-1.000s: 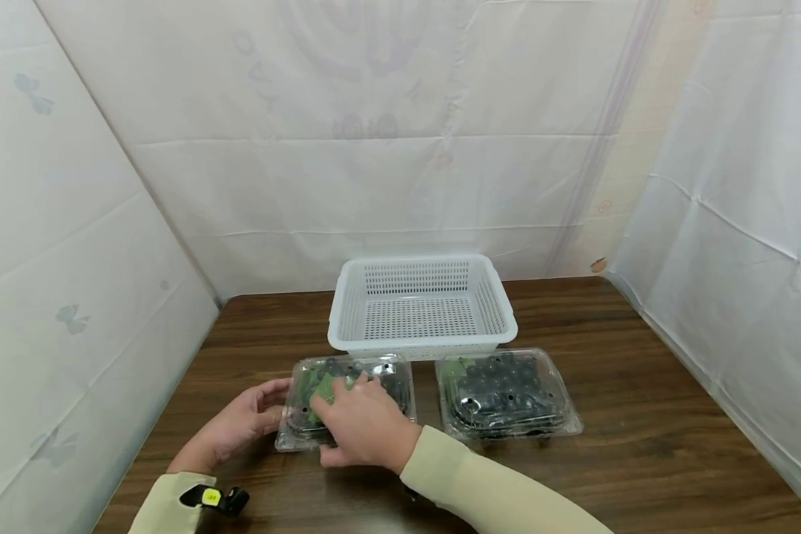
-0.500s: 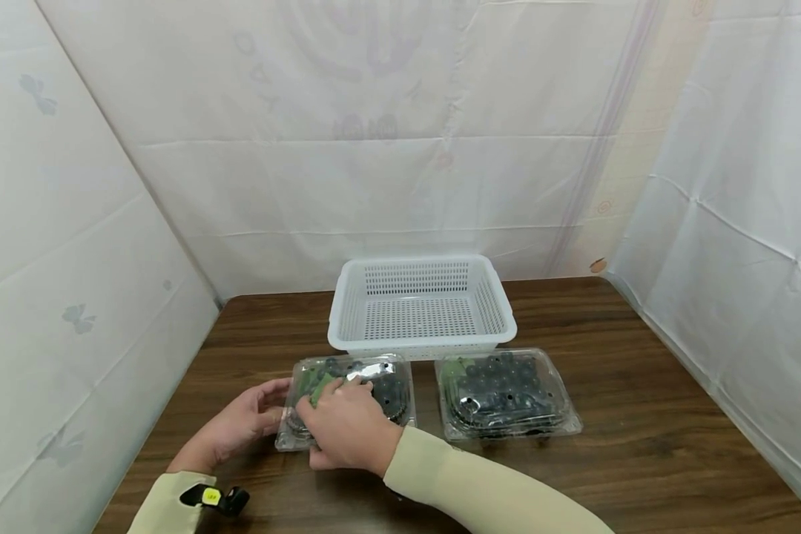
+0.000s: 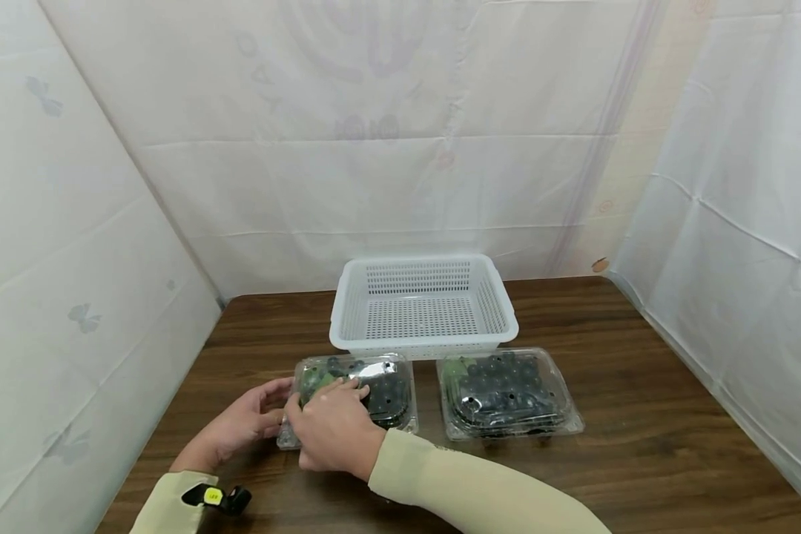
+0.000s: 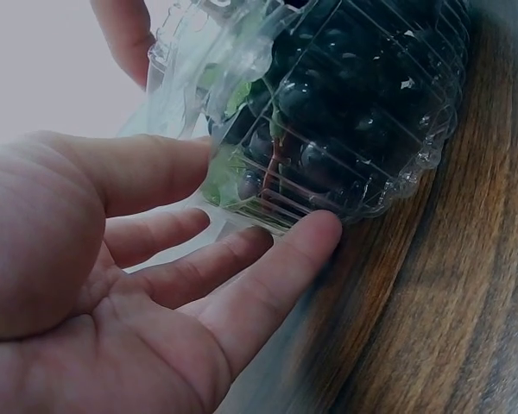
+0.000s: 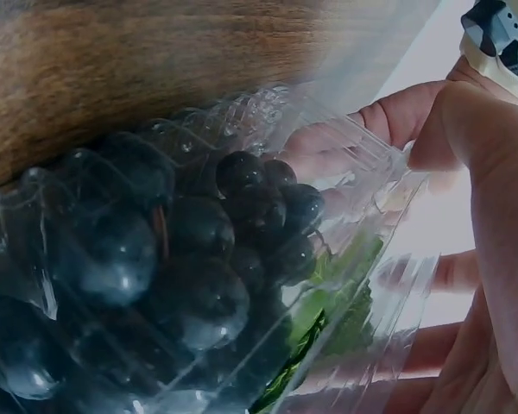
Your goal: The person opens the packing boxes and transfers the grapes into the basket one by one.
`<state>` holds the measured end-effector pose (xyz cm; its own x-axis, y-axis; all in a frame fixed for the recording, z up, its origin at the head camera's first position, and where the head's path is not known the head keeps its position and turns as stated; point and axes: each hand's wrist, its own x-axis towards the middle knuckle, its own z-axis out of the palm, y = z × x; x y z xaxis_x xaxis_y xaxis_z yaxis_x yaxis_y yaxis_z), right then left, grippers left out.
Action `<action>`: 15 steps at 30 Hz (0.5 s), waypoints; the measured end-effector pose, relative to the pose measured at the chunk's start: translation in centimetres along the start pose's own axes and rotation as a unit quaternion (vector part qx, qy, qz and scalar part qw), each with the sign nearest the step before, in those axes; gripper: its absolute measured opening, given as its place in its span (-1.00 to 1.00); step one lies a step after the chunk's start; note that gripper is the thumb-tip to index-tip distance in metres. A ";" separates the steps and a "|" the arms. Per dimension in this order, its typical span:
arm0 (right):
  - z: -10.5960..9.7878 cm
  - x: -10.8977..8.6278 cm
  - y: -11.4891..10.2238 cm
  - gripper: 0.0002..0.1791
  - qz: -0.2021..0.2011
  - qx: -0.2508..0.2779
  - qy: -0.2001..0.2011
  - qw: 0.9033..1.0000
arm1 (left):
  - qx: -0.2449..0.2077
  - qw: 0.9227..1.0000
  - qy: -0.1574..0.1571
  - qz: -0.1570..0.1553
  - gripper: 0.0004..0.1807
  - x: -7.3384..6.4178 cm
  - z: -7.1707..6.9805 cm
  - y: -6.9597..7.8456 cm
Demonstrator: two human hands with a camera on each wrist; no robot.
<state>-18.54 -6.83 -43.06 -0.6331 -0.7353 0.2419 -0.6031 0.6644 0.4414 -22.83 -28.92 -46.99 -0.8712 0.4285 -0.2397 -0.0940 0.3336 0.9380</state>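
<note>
A clear plastic clamshell box (image 3: pixel 397 371) of dark grapes (image 5: pixel 194 297) stands at the table's front, left of centre. Green, leaf-like pieces (image 5: pixel 332 297) show at its left end. My right hand (image 3: pixel 334 434) lies over the left part of the lid; in the right wrist view its thumb is at the box's rim and its fingers show through the plastic on the far side. My left hand (image 3: pixel 243 423) is at the box's left end. In the left wrist view, its thumb tip touches the rim and its fairly straight index finger (image 4: pixel 289 267) reaches the lower wall.
A second clear clamshell box (image 3: pixel 507 397) of dark grapes stands to the right. Behind both boxes is a white slotted plastic basket (image 3: pixel 423 343). White sheeting (image 3: pixel 294 185) encloses the wooden table (image 3: pixel 641 386) at the back and sides.
My right hand has slid leftward across the box, toward its left end, uncovering more of the lid's right part. The left hand and both boxes have stayed in place.
</note>
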 end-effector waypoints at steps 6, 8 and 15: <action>0.2 0.1 0.2 -0.30 -0.004 -0.009 0.016 1.000 | -0.002 1.000 -0.014 0.004 -0.12 0.0 -0.2 -0.2; 0.2 0.0 0.3 -0.29 -0.005 -0.012 0.023 1.000 | 0.000 1.000 -0.023 0.006 -0.11 -0.1 -0.2 -0.3; 0.7 0.1 0.2 -0.30 0.000 -0.023 0.039 0.999 | -0.002 0.999 -0.049 0.015 -0.06 -0.1 -0.3 -0.4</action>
<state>-19.11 -6.68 -43.54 -0.5924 -0.7449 0.3070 -0.5795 0.6587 0.4798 -22.84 -29.36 -47.23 -0.8220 0.5191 -0.2344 -0.0708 0.3152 0.9464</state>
